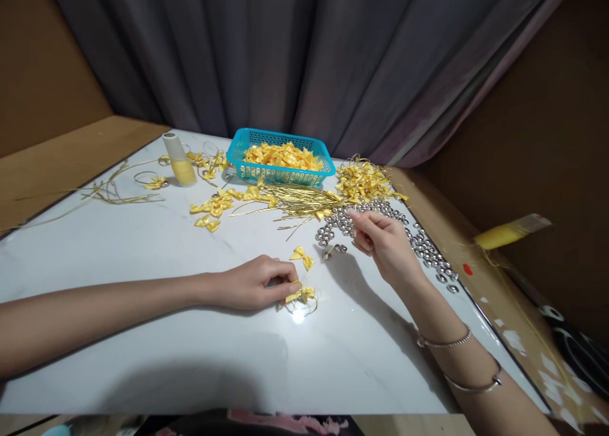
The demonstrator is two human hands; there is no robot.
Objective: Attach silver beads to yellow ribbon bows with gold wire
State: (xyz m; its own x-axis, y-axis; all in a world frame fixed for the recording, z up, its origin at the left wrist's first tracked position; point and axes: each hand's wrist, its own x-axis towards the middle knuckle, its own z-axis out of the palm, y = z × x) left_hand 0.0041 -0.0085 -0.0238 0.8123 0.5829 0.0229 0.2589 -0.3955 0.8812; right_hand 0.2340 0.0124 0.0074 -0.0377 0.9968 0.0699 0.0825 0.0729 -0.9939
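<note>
My left hand (261,284) rests on the white tabletop, its thumb and forefinger closed on a small yellow ribbon bow (307,293). A thin cord curves out beneath that bow. Just beyond it lies another yellow bow (302,257), loose on the table. My right hand (383,242) is lifted over the table with its fingers pinched together; anything between them is too small to make out. Close by it spreads a scatter of small round silver pieces (328,233). A few silver pieces and a short bit of gold cord (328,253) lie apart from the rest.
A blue plastic basket (233,153) full of yellow bows stands at the back. Before it lies a bundle of gold cords (304,201), with a heap of corded bows (364,181) to the right. A spool of yellow thread (183,169) stands left; another spool (514,231) is at right.
</note>
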